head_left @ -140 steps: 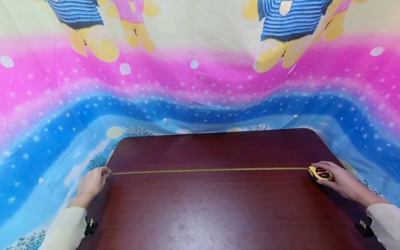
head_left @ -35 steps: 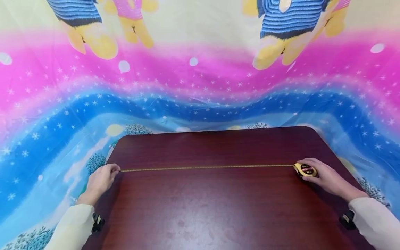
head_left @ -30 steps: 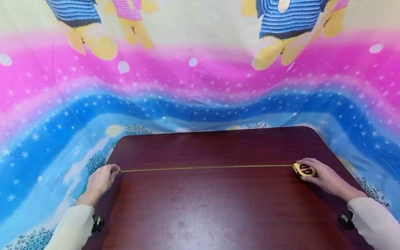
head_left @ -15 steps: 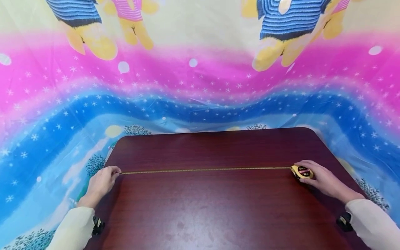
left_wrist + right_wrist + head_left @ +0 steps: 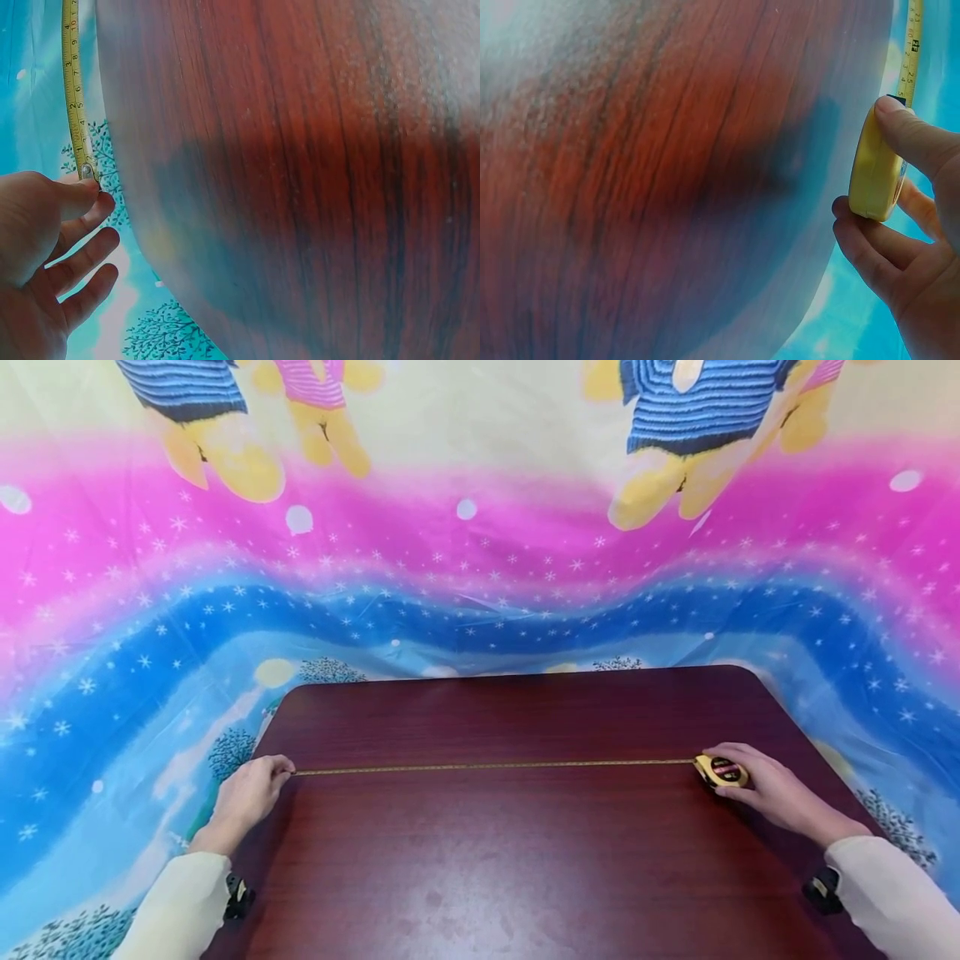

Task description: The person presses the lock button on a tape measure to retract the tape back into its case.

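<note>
Pinching the tape's end, left hand; right hand grips the case.

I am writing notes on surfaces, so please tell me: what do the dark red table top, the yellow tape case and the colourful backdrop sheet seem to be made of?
Dark red table top: wood or wood-look laminate; streaky grain, soft sheen.
Yellow tape case: probably hard plastic; smooth, rounded, matte.
Colourful backdrop sheet: likely thin plastic film; glossy, printed, slightly creased.
</note>
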### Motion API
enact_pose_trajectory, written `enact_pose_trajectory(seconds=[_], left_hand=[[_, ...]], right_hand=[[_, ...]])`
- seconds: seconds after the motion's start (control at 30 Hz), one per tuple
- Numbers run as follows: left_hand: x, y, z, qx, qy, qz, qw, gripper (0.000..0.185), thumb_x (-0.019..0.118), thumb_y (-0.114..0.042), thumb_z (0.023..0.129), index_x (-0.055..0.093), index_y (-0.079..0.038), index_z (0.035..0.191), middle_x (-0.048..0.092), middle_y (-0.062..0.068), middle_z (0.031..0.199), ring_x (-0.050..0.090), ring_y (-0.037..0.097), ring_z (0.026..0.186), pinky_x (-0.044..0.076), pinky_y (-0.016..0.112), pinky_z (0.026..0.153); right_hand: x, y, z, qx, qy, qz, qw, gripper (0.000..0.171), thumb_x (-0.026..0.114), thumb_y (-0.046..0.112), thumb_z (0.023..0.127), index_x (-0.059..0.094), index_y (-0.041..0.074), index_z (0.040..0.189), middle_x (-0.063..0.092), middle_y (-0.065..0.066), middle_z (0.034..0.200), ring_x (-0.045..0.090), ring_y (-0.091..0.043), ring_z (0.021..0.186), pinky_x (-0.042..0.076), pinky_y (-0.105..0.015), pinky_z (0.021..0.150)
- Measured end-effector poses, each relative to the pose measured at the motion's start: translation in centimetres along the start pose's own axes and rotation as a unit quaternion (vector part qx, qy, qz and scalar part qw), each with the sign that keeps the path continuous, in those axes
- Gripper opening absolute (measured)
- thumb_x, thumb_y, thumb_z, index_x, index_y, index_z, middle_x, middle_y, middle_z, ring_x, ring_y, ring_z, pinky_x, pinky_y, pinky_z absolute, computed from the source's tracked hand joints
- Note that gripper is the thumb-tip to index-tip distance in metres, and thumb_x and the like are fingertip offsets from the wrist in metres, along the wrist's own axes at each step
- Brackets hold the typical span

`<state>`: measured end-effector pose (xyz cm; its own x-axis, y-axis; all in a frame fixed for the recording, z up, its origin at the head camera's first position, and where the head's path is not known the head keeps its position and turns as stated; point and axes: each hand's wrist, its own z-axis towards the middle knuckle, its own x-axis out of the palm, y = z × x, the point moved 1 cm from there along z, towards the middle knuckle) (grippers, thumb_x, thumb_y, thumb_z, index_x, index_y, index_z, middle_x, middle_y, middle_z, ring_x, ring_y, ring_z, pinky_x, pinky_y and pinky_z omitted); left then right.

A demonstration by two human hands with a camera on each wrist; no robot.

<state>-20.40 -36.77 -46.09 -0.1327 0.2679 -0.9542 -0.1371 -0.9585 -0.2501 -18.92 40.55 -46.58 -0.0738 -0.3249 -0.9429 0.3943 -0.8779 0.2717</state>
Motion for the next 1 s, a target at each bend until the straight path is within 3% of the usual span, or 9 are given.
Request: enact_pose_trajectory(seconds=[0.13, 0.3, 0.43, 0.53, 0.7, 1.0], left_hand=[[-0.10, -0.18, 0.13, 0.001, -0.002, -0.001, 1.0000, 0.016, 0.059, -0.007, 0.100, 0.073, -0.007, 0.106, 0.075, 0.015, 0.099, 0.066, 0.027, 0.079, 0.054, 0.048, 0.066], [-0.12, -0.30, 0.26, 0.002, -0.001, -0.004, 1.0000, 0.016, 0.059, -0.007, 0.100, 0.073, -0.006, 0.107, 0.074, 0.016, 0.100, 0.066, 0.027, 0.079, 0.053, 0.048, 0.067], [-0.02, -0.36, 0.35, 0.000, 0.003, -0.006, 1.0000, 0.016, 0.058, -0.008, 0.100, 0.073, -0.006, 0.107, 0.074, 0.015, 0.098, 0.062, 0.022, 0.072, 0.051, 0.043, 0.062], [0.07, -0.38, 0.33, -0.001, 0.005, -0.007, 1.0000, 0.016, 0.059, -0.007, 0.100, 0.073, -0.006, 0.108, 0.074, 0.015, 0.098, 0.059, 0.018, 0.068, 0.048, 0.038, 0.058], [0.14, -0.45, 0.16, 0.003, 0.008, -0.012, 0.9999, 0.017, 0.060, -0.007, 0.100, 0.073, -0.005, 0.109, 0.074, 0.015, 0.098, 0.060, 0.018, 0.070, 0.048, 0.038, 0.059], [0.37, -0.89, 0.51, 0.002, 0.016, -0.007, 0.9998, 0.016, 0.060, -0.007, 0.099, 0.073, -0.006, 0.108, 0.074, 0.015, 0.101, 0.063, 0.021, 0.074, 0.052, 0.044, 0.064]], right_hand=[[0.01, 0.06, 0.17, -0.003, -0.001, 0.000, 1.000, 0.054, 0.079, 0.024, 0.088, 0.060, 0.012, 0.136, 0.059, -0.016, 0.134, 0.059, -0.032, 0.112, 0.049, -0.041, 0.083], [-0.18, 0.10, 0.27, -0.010, -0.012, -0.004, 1.000, 0.054, 0.080, 0.023, 0.087, 0.061, 0.012, 0.135, 0.061, -0.014, 0.132, 0.059, -0.029, 0.110, 0.044, -0.021, 0.082], [-0.54, 0.18, 0.36, -0.017, -0.021, -0.006, 1.000, 0.054, 0.081, 0.022, 0.086, 0.061, 0.012, 0.135, 0.062, -0.013, 0.131, 0.058, -0.027, 0.109, 0.038, -0.012, 0.082], [-0.75, 0.26, 0.46, -0.019, -0.019, -0.005, 1.000, 0.053, 0.080, 0.022, 0.087, 0.061, 0.012, 0.135, 0.061, -0.013, 0.131, 0.059, -0.028, 0.110, 0.042, -0.018, 0.083], [-0.89, 0.45, 0.50, -0.014, -0.014, -0.009, 1.000, 0.052, 0.080, 0.023, 0.088, 0.062, 0.012, 0.136, 0.061, -0.013, 0.133, 0.060, -0.030, 0.112, 0.049, -0.040, 0.084], [-0.95, 0.34, 0.18, -0.012, -0.012, -0.011, 1.000, 0.053, 0.080, 0.022, 0.087, 0.062, 0.011, 0.135, 0.061, -0.014, 0.133, 0.060, -0.032, 0.114, 0.049, -0.041, 0.084]])
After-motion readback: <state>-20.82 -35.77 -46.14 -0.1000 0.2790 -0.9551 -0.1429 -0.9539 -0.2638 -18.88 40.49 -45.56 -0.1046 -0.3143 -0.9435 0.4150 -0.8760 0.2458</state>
